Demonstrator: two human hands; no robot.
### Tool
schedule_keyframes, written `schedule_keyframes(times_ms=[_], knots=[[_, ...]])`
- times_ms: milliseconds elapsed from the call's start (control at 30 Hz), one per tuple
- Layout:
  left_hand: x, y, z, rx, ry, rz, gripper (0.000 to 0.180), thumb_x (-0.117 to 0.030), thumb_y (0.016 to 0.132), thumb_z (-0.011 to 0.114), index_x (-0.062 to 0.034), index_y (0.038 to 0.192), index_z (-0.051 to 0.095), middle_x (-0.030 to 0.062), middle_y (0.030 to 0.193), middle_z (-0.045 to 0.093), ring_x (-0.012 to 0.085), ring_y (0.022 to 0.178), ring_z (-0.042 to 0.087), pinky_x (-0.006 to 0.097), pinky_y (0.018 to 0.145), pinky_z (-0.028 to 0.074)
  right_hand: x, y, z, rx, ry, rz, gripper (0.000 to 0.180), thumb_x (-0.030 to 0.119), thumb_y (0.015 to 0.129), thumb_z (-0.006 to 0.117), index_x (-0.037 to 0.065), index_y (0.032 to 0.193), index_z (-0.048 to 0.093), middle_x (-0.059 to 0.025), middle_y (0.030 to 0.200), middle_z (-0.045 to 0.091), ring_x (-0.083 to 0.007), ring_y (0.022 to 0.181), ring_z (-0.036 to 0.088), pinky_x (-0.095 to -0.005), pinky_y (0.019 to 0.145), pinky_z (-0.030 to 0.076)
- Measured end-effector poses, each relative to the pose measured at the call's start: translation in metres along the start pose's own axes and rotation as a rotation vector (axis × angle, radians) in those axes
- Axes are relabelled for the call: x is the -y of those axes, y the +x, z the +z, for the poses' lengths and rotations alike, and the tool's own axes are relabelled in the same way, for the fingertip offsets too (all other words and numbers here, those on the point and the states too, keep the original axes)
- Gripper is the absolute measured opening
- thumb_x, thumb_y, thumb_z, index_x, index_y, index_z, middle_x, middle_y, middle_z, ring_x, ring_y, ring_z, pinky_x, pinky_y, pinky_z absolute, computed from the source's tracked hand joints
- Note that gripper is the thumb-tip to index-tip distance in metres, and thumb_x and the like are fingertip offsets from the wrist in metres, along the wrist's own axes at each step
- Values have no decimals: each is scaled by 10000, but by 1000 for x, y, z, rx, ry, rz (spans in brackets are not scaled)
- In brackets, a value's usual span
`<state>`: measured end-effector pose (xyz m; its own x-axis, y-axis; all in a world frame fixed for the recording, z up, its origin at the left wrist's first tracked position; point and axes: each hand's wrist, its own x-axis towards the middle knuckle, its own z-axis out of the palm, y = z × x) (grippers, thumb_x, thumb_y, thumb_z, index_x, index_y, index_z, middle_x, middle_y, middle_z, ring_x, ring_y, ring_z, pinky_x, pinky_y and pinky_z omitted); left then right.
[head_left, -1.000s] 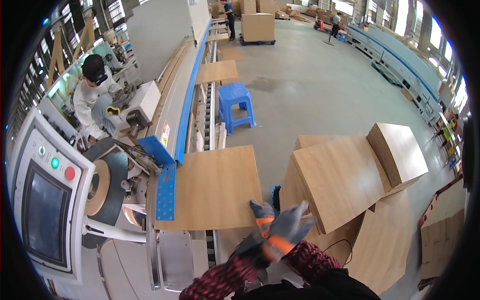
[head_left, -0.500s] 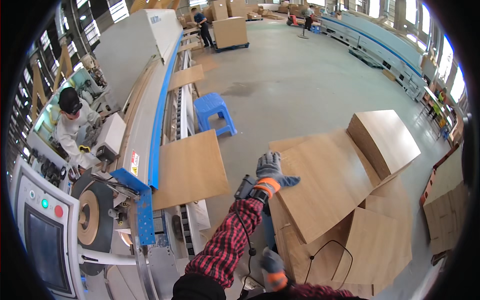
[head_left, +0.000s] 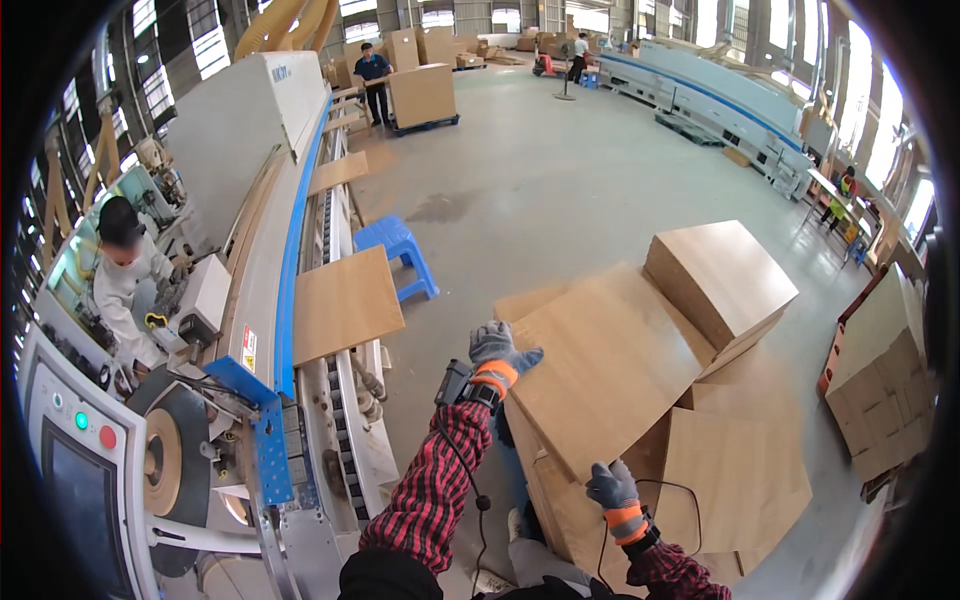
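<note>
A flat wooden board [head_left: 605, 360] lies slanted on top of a stack of similar wooden panels [head_left: 735, 480]. My left hand [head_left: 500, 348], in a grey glove with an orange cuff, grips the board's left corner, its thumb lying over the top face. At the near corner, my right hand [head_left: 612, 487], gloved the same way, has its fingers closed on the edge; the fingertips under the board are hidden. A thin black cable runs near each wrist. Behind the board stands a neat pile of smaller panels [head_left: 720, 270].
Left of me runs a long edge-processing machine [head_left: 235, 290] with a roller conveyor carrying a wooden panel [head_left: 345, 305]. A control screen [head_left: 80, 490] and a co-worker [head_left: 130, 270] are beside it. A blue stool [head_left: 395, 250] stands past the conveyor. More stacked boards [head_left: 885, 370] stand right.
My right hand has risen from the lower edge to the board's near corner and closed on it. My left hand keeps its hold. The conveyor panel has moved farther away, and my view has shifted.
</note>
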<state>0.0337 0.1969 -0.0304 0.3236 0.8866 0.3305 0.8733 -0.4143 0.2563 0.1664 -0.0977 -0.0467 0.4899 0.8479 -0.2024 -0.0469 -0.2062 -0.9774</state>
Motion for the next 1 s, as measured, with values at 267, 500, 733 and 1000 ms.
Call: schedule_keyframes(times_ms=[267,500,733,1000], knots=[[-52,-22,-12,127,-29,-7,778,-679,615,559,-72,1102,555,179,1088,555,347,1021,482,417,888,362,19,0,-22,54,61,382,283,280,800,623,13,765,538,-90,697,574,-198,589,587,-313,483,462],[-24,-45,7,-235,-237,-392,887,-573,647,640,19,1252,377,286,1269,352,394,1181,351,440,992,287,63,135,-106,-495,-985,-761,333,234,803,555,24,1061,540,-206,1099,529,-360,992,517,-406,854,423],[-78,-175,63,-111,-1024,-608,553,-277,764,652,53,1150,435,182,1096,502,260,1008,466,358,871,376,88,275,-140,-493,-1342,-77,688,566,731,490,12,1137,524,-224,1197,479,-356,1122,446,-401,947,348],[23,-214,-17,-25,-1389,-974,434,-317,811,623,30,1062,552,73,1007,586,153,900,536,296,817,439,50,170,-98,-318,-1106,-310,466,452,655,679,20,800,579,-195,863,580,-355,845,539,-414,752,422]])
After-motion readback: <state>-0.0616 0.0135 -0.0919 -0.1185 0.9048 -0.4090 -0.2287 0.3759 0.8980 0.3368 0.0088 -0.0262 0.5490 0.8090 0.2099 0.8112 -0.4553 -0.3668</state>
